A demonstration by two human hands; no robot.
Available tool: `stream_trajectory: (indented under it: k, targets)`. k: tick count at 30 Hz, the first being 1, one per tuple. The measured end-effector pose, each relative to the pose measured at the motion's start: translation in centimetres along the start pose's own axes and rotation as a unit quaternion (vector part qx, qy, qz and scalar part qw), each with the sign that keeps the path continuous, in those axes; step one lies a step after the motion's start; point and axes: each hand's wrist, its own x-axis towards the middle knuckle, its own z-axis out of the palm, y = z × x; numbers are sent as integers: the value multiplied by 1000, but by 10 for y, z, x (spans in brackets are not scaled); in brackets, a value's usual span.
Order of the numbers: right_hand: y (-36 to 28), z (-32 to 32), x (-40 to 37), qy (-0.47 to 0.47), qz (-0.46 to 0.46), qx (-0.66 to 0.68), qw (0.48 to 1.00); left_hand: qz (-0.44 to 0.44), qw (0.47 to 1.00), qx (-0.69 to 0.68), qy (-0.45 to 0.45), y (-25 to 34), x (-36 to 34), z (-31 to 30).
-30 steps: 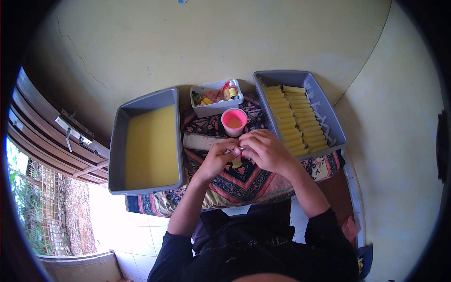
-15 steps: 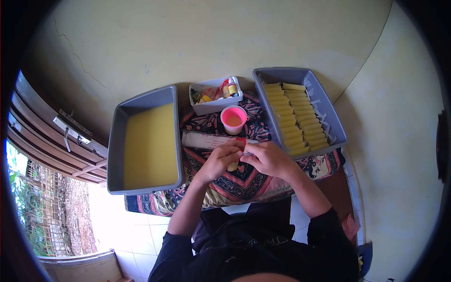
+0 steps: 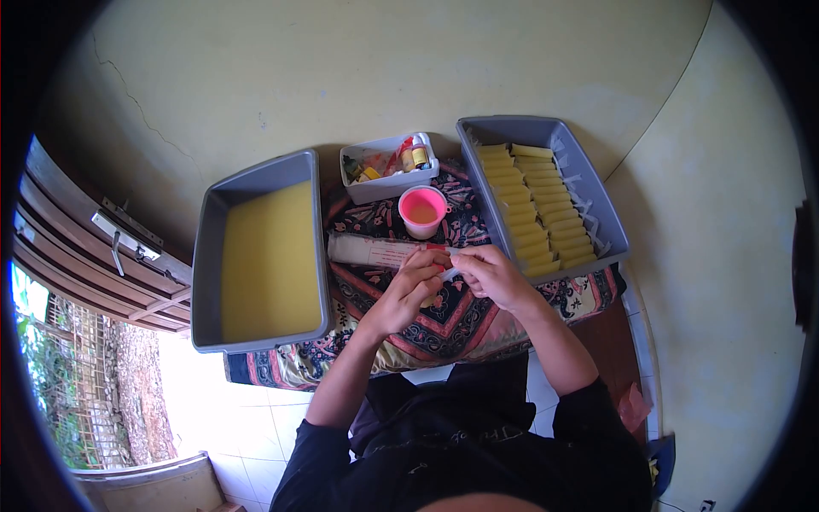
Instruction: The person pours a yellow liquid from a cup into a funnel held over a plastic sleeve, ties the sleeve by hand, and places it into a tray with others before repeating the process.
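Plastic piece (image 3: 450,274), translucent: located between the hands, above the patterned desk cloth (image 3: 478,343). Left to right: gray left tub (image 3: 323,273) with yellow contents (image 3: 269,264); left hand (image 3: 404,295), fingers bent, grip not discernible; right hand (image 3: 492,276), pinching the plastic; gray right tub (image 3: 505,131) containing rows of yellow tubes (image 3: 509,193).

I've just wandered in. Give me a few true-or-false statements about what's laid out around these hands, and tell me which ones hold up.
1. The left tub holds yellow liquid. True.
2. The pink-lined cup sits inside the right tub. False: it stands on the patterned cloth, between the two tubs.
3. Yellow tubes lie in rows in the right tub. True.
4. The left hand and right hand are stretched far apart. False: they are close together, in front of the cup.
5. A small bottle is in the white box behind the cup. True.
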Motion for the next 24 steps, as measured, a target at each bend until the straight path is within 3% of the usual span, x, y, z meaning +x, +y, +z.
stream_trajectory:
  k: [1,4,9,14,19,23,24]
  targets:
    - [0,0,0,-6,42,75,996,-4,1000,-5,-2,0,0,-1]
    - [4,-4,2,-40,48,130,990,-17,1000,-21,-14,6,0,-7]
    - [-7,-2,-5,-55,45,160,985,-25,999,-24,-22,8,-3,-12]
    - [-11,-2,-9,-30,48,190,980,-33,998,20,44,5,-4,-8]
    - [-6,2,-7,15,-16,248,969,-28,991,88,96,1,-5,5]
    - [-2,14,-3,47,-42,217,974,-31,983,134,124,4,-1,11]
    - [-1,19,-2,76,-86,105,988,-31,983,134,124,4,-1,12]
